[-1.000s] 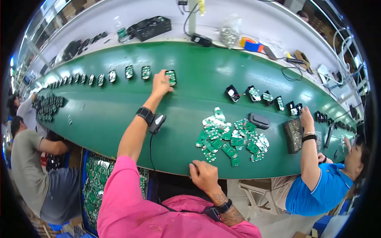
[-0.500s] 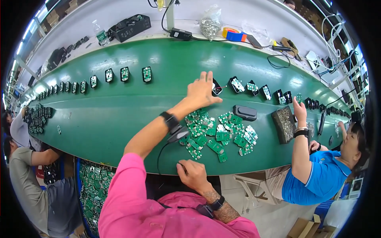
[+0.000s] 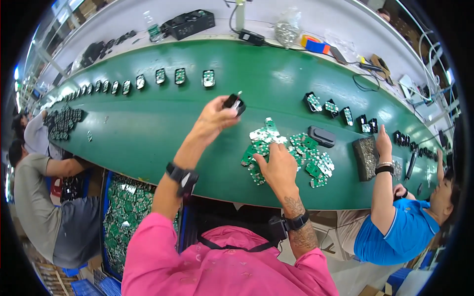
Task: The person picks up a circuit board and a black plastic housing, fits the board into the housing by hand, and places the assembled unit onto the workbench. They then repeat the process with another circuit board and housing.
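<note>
My left hand (image 3: 213, 118) is closed round a small black plastic case (image 3: 240, 106), raised above the green bench, with a bit of red wire showing at it. Low over a loose pile of green circuit boards (image 3: 256, 170), my right hand (image 3: 279, 166) has its thumb spread from the fingers. Its fingertips touch the boards, and no board is plainly gripped. A closed dark oblong case (image 3: 321, 136) lies just right of the pile. Black cases with boards in them form a row at the far left (image 3: 209, 78) and another at the right (image 3: 313, 102).
Beside a brown block-shaped container (image 3: 364, 159), a co-worker in blue (image 3: 395, 232) sits at the right. Another person in grey-green (image 3: 37, 197) is at the left, near a blue-edged bin of boards (image 3: 126, 217). A black box (image 3: 188, 24) and tape rolls (image 3: 315, 44) line the back ledge.
My left hand has lifted a black case from the row and brought it leftward and nearer. My right hand has moved from the bench's front edge onto the board pile, its fingers unfolding.
</note>
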